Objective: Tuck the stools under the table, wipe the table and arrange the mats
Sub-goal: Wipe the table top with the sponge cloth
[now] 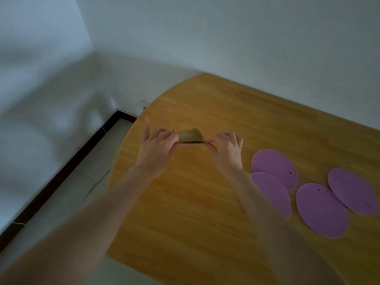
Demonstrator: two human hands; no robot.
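Observation:
A small olive-brown cloth is stretched between my two hands above the wooden table. My left hand pinches its left end, with one finger sticking up. My right hand pinches its right end. Several round purple mats lie on the table to the right: one mat overlaps a second mat, and a third mat is overlapped by another mat. No stools are in view.
The table's rounded end points toward a white wall corner. A dark skirting board runs along pale floor tiles to the left of the table. The view is blurred by motion.

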